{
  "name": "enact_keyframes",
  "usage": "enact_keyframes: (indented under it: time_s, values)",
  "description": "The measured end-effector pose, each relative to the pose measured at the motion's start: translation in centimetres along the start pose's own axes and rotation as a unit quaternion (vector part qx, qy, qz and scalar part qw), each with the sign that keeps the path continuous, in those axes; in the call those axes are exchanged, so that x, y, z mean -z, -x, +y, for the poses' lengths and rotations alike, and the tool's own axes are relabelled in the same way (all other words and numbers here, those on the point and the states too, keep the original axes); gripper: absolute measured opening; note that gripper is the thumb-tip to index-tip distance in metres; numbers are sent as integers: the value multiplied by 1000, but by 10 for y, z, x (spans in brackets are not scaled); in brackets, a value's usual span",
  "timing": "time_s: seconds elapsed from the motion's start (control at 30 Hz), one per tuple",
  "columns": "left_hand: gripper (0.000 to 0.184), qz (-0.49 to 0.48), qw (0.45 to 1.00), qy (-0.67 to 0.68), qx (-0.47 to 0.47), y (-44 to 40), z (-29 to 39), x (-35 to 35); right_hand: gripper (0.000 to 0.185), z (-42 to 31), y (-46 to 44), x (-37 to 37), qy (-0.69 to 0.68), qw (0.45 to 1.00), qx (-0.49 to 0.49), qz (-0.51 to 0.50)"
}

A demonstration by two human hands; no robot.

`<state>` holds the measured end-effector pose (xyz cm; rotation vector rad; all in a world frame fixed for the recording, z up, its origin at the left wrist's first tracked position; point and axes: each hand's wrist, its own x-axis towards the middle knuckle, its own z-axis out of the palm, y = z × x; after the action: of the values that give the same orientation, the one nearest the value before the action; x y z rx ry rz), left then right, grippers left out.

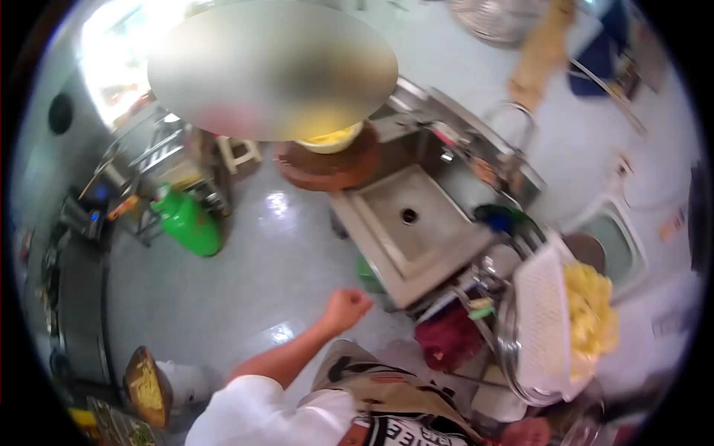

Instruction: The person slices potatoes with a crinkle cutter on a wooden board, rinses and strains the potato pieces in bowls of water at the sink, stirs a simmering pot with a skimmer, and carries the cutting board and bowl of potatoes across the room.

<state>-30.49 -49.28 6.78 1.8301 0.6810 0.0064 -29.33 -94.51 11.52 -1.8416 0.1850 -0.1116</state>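
Observation:
My left hand (pixel 348 309) hangs over the floor in front of my body, its fingers curled and nothing visible in them. The nearest thing to it is the steel sink (pixel 450 262), a little apart to the right. At the bottom right edge, my right hand (pixel 526 432) shows only partly and is blurred, so its fingers cannot be made out. Just above it stands a white plastic basket (pixel 537 316) with yellow food pieces (pixel 587 312) in it. Metal bowls (pixel 508 346) sit beside and under the basket. A dark red cloth (pixel 446 338) hangs below the sink's right side.
A round brown chopping block (pixel 327 175) with a pale bowl (pixel 325 147) of yellow food stands left of the sink. A green gas cylinder (pixel 187 223) is on the floor at left. Lower left is a container (pixel 147 390) of yellowish strips. A blurred oval hides the top middle.

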Motion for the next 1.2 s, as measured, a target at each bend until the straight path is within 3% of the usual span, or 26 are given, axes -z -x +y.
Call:
enact_keyframes:
  time_s: [0.1,0.13,0.17,0.2,0.23,0.3,0.37,0.4,0.5,0.57,0.6,0.67,0.7,0.77,0.87,0.97,1.0,1.07,1.2]
  values:
    - [34,-40,991,-128,23,-1,-113,25,28,9,12,-103,144,925,-30,-350]
    - [39,-120,985,-97,83,8,-130,29,30,14,12,-136,178,884,-28,-431]
    - [45,-193,963,-175,74,14,-145,34,31,21,12,-171,207,841,-15,-499]
    - [47,-192,962,-187,59,18,-162,37,32,15,14,-211,223,808,-12,-546]
    - [50,-198,958,-202,54,18,-175,46,33,10,11,-255,235,778,-14,-583]
    - [52,-211,959,-135,130,21,-179,83,35,1,15,-339,256,732,-8,-632]
    - [54,-187,971,-109,104,11,-248,76,37,-1,21,-410,266,696,9,-667]
    - [55,-204,956,-170,124,12,-245,90,38,-1,23,-439,269,679,16,-682]
    - [53,-196,955,-130,178,20,-260,119,41,2,25,-513,286,633,24,-719]
    - [49,-162,981,-83,71,24,-282,150,43,13,26,-561,304,601,29,-739]
    - [47,-175,982,-39,68,27,-291,160,44,24,24,-581,318,581,27,-749]
    - [45,-203,961,113,148,28,-276,204,46,42,11,-619,356,537,23,-764]
    - [44,-174,950,182,185,30,-270,223,47,50,2,-638,379,516,23,-768]
    - [40,-10,923,303,237,24,-264,263,49,55,-14,-686,423,479,29,-769]
    - [29,186,876,370,245,6,-249,323,52,61,-40,-764,484,429,43,-761]
    - [26,336,869,203,301,8,-254,358,55,48,-52,-848,535,359,87,-760]
    - [31,425,821,206,319,13,-259,356,56,39,-48,-879,547,333,103,-761]
    - [38,387,820,41,419,24,-303,332,58,21,-33,-935,560,287,133,-765]
    - [45,408,708,244,522,45,-329,331,62,4,38,-1045,563,209,200,-774]
